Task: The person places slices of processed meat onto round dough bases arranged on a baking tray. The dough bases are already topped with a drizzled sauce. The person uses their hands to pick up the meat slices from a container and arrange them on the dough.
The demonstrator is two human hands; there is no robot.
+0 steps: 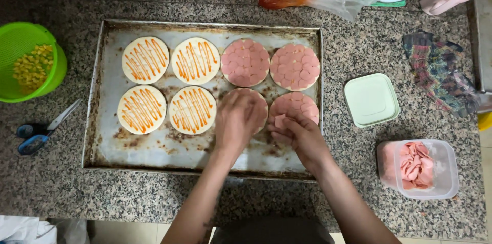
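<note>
Head view: speckled granite counter (61,182), worn baking tray (154,149), scissors (43,127).

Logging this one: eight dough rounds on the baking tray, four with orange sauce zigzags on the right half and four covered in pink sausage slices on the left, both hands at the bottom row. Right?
Not quite: the sides are swapped. The head view shows the sauce-striped rounds on the left half of the baking tray and the sausage-covered rounds on the right half. The rest holds: eight rounds, with the left hand and right hand at the bottom row.

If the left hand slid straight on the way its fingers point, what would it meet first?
Probably the upper ham-covered round: the left hand lies over a lower round, its fingers pointing up the tray. Height is unclear.
</note>
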